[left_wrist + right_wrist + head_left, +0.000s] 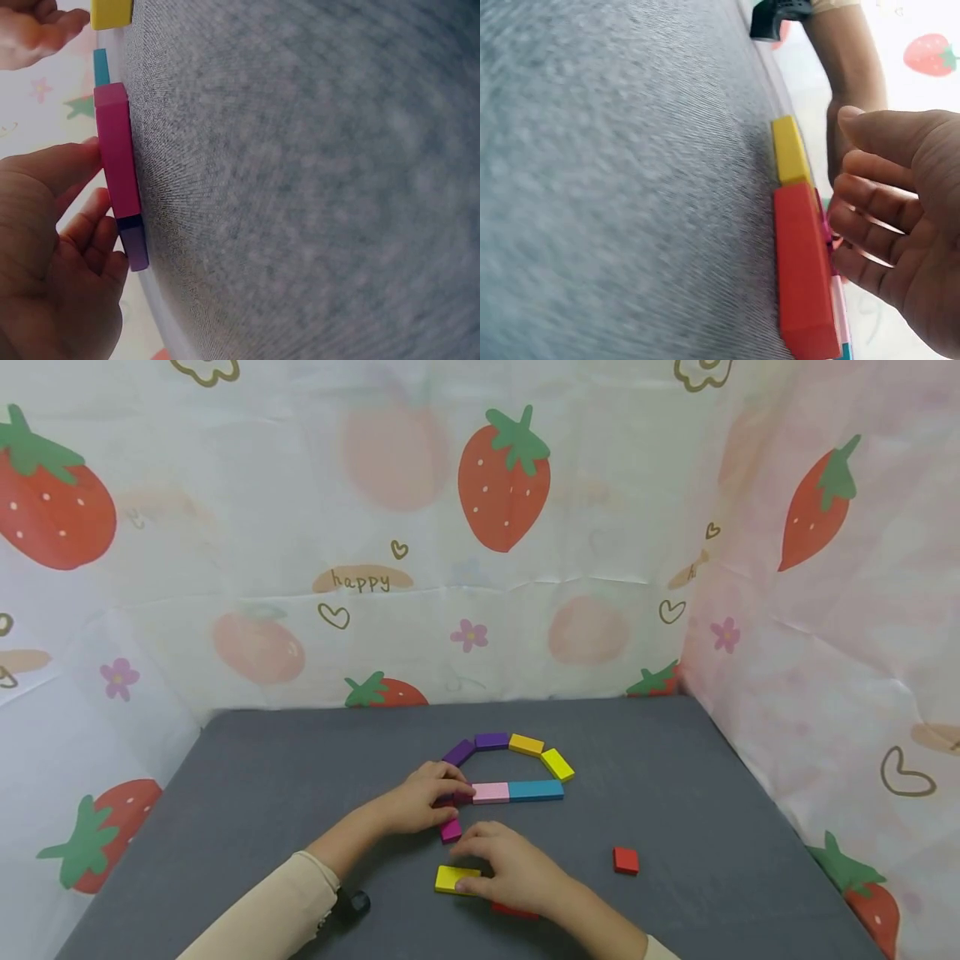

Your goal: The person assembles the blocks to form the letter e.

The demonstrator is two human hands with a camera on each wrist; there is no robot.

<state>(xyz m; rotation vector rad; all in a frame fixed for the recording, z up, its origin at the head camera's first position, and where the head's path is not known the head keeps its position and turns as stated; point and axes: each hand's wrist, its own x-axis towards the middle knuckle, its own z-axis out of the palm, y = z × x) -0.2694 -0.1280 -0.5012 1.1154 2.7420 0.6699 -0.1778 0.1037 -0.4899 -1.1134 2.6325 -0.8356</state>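
My left hand (pixel 414 799) is at the left end of the block outline, its thumb and fingers curled about a magenta block (pixel 118 154). The fingers partly cover a dark pink block beside the pink block (pixel 491 792). A blue block (pixel 536 790) continues that row. Purple blocks (pixel 492 742), an orange block (pixel 527 744) and a yellow block (pixel 557 764) form an arch behind it. My right hand (pixel 517 868) hovers with loosely bent fingers over another yellow block (pixel 790 150). It is apart from that block in the right wrist view. A red block (pixel 804 270) lies below this hand.
A small red block (pixel 626 861) lies to the right on the grey tabletop (pixel 300 760). Near the left sleeve is a small black object (pixel 360 903), which looks attached at the wrist. Strawberry-print cloth (pixel 420 543) walls the back and sides.
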